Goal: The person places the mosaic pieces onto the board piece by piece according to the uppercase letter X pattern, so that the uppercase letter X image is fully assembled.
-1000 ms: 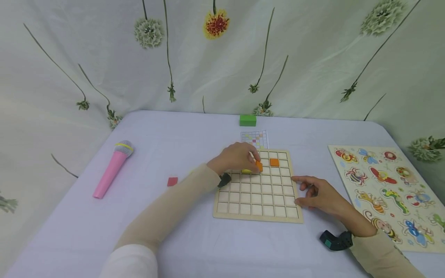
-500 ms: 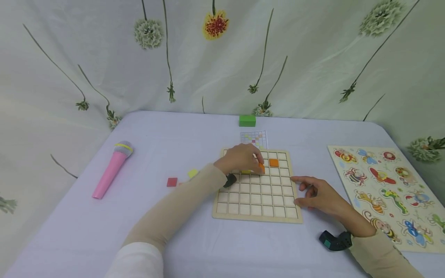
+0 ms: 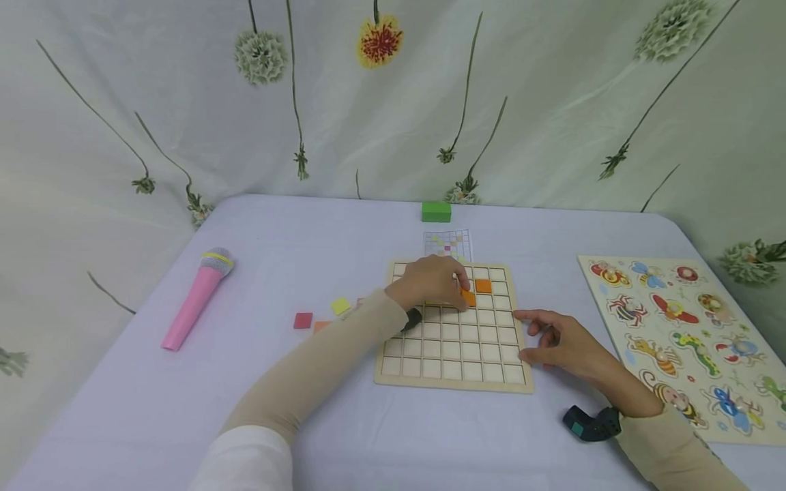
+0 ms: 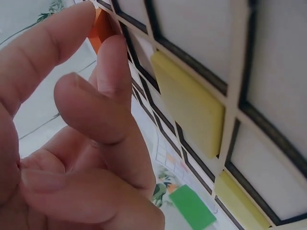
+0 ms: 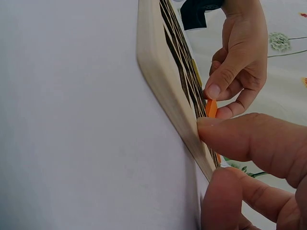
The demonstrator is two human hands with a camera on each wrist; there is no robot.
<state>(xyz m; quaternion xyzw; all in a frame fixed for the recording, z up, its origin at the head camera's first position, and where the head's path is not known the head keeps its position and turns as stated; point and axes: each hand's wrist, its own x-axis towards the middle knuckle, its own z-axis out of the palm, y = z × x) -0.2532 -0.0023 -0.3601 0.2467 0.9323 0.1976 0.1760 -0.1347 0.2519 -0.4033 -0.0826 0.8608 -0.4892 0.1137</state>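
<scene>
Orange against the pale board [image 3: 454,387], a tile [image 3: 469,299] is being pinched by the left hand [image 3: 431,279]; the right hand [image 3: 565,344], fingers parted, is touching the edge.

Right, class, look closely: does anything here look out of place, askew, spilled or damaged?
Nothing looks spilled or damaged. The orange tile pinched in the left hand is askew to the grid board, likely just because it is being handled. The pink microphone, lying off to the left, seems unrelated to this tile work.
</scene>
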